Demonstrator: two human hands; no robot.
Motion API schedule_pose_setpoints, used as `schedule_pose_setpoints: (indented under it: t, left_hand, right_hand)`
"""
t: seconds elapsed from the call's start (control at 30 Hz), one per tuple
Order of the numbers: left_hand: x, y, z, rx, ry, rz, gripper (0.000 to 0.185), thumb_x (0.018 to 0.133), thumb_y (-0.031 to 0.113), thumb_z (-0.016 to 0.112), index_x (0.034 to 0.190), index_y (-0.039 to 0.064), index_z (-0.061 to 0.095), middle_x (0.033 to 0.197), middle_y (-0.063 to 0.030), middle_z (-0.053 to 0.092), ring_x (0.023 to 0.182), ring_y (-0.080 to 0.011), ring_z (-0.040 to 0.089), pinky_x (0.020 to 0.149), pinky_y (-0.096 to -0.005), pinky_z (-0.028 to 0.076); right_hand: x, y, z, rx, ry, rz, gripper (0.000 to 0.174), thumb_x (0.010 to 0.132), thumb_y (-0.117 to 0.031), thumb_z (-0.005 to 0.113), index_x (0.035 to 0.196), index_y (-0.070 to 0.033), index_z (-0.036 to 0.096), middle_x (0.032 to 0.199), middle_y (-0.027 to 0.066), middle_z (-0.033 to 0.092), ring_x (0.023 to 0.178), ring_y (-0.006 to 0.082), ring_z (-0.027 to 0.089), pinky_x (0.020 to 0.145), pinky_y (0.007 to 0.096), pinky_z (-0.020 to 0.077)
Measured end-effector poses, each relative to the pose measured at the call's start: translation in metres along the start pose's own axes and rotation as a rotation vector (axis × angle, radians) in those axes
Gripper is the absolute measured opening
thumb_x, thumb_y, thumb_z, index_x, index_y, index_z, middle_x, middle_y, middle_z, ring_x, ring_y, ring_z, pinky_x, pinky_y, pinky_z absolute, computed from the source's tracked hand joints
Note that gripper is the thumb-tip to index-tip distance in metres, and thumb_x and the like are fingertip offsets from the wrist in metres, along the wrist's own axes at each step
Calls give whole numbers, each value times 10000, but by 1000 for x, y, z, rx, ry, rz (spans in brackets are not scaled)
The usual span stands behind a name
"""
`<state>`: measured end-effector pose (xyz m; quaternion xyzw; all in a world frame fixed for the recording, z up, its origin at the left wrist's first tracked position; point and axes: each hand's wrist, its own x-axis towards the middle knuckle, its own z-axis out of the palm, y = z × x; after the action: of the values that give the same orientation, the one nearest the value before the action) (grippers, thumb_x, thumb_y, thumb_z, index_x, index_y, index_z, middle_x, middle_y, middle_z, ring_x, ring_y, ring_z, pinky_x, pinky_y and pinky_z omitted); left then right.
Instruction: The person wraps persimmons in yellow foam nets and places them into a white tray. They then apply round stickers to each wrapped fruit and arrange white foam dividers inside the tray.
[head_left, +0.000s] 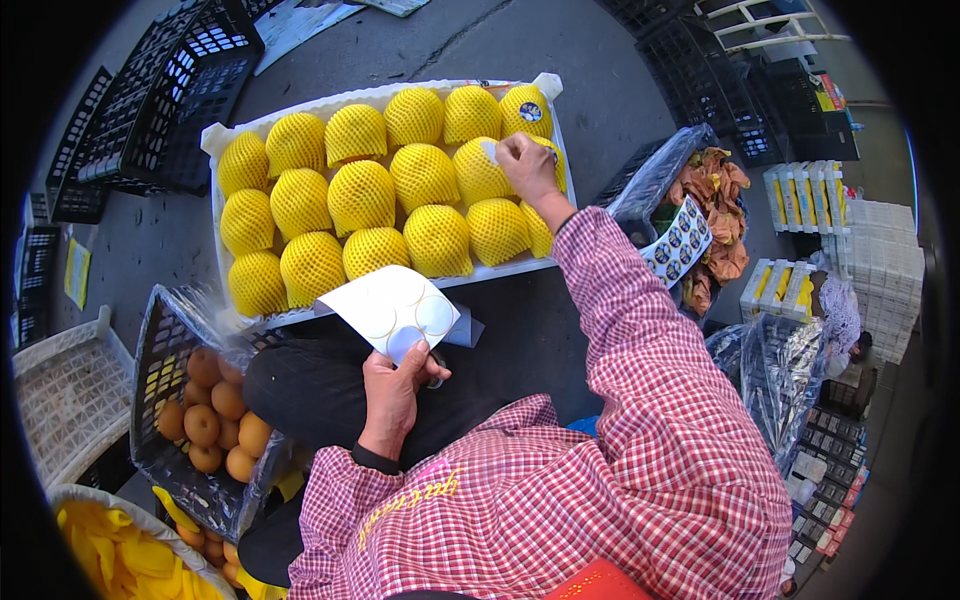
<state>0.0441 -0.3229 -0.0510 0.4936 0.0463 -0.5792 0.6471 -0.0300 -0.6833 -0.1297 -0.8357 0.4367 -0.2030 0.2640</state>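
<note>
A white foam tray (271, 321) holds rows of fruits in yellow foam net sleeves (425, 178). My right hand (527, 166) is over the tray's right part, its fingertips pinching a small pale round sticker (489, 151) against one sleeved fruit (480, 171). A round dark blue label (530, 112) sits on the fruit in the far right corner; another, partly behind my right hand, shows on the fruit below it. My left hand (399, 386) grips a curled white sheet of round stickers (382, 300) at the tray's near edge. Something dark and round lies partly hidden under its fingers.
A plastic-lined black crate (142, 420) of brown round fruits stands at the left, above a container of yellow foam sleeves (142, 559). On the right, a sheet of blue round labels (679, 244) rests on a crate of crumpled brown paper (724, 225). Black crates (161, 97) stand far left.
</note>
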Motion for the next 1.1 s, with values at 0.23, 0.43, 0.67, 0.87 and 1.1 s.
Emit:
schedule_pose_setpoints:
  t: [0.23, 0.43, 0.67, 0.87, 1.1]
  left_hand:
    - [0, 2, 3, -35, 59, 11, 240, 934, 60, 648, 1142, -19, 560, 872, -66, 641, 684, -143, 642, 650, -346, 611]
    - [2, 0, -1, 101, 16, -1, 379, 918, 101, 684, 1232, 19, 488, 1012, -82, 648, 803, -154, 676, 699, -315, 606]
    - [7, -23, -5, 1136, -386, 167, 497, 831, 269, 757, 1206, 1, 571, 991, -206, 702, 906, -363, 689, 807, -429, 540]
    - [-16, -13, 20, 1623, -546, 134, 534, 872, 416, 695, 1293, 102, 602, 1078, -142, 699, 966, -304, 662, 818, -386, 529]
    - [-34, -13, 13, 1285, -433, 131, 504, 886, 153, 706, 1361, 83, 551, 1124, -125, 692, 1008, -229, 673, 874, -327, 523]
  right_hand:
    - [83, 7, 41, -457, 282, -183, 196, 903, -268, 613, 922, -75, 642, 846, 158, 697, 790, 347, 689, 685, 482, 533]
    - [32, -35, 26, -531, 80, -464, 397, 948, -417, 511, 1064, -89, 702, 1187, 168, 654, 1179, 341, 551, 988, 441, 406]
    - [-181, -78, -36, 1123, -891, 736, 347, 907, -226, 724, 1134, 17, 626, 1095, 71, 661, 1009, 131, 615, 882, 269, 497]
    - [-233, 20, 37, 269, -996, 367, 340, 881, -175, 723, 1106, 62, 627, 1089, 123, 688, 979, 191, 660, 932, 326, 493]
    - [-293, 92, 158, 197, -770, 898, 552, 825, -285, 755, 1252, 34, 613, 1224, 218, 650, 1132, 319, 633, 964, 375, 483]
